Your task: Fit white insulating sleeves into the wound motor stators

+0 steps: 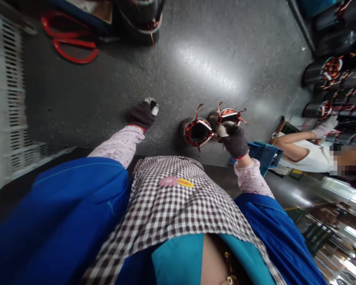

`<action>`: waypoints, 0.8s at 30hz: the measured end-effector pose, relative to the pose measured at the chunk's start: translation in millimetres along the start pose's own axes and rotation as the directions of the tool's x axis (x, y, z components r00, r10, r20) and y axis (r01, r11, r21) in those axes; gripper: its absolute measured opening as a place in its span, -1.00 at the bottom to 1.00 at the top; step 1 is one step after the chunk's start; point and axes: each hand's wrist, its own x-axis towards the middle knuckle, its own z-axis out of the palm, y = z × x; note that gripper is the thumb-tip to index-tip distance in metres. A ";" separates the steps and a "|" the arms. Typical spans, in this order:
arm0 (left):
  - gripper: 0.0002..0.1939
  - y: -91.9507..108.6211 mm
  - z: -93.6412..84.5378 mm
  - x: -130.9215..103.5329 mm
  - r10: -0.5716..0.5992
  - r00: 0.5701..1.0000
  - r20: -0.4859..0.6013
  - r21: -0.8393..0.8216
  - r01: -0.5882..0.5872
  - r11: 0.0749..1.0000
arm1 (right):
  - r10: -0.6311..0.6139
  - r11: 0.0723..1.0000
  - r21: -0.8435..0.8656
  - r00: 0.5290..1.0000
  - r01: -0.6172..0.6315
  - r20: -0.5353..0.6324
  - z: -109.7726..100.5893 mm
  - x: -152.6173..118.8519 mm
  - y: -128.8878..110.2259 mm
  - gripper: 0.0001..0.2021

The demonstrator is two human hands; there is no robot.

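My left hand (142,114), in a dark glove with pale fingertips, rests on the dark grey tabletop (112,87) with its fingers curled in; nothing shows in them. My right hand (233,139), gloved the same way, is closed on the near side of a motor stator (214,118) with copper windings, its leads sticking up and out. Part of that stator is hidden behind the glove. Just left of it, close against it, stands a second stator (184,130), its round opening facing up and its copper leads splayed.
Red-handled scissors (74,59) lie at the upper left near a larger dark cylinder (142,23). A white slotted crate (13,91) borders the left. Several stators (317,75) are stacked at right, beside a blue bin (262,152) and another person's arm (296,142).
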 end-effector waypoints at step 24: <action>-0.28 -0.4 0.1 1.1 0.033 0.999 -0.010 -0.045 -0.034 0.998 | 0.021 0.885 -0.464 0.992 0.038 0.122 49.5 -2.0 -30.3 -0.64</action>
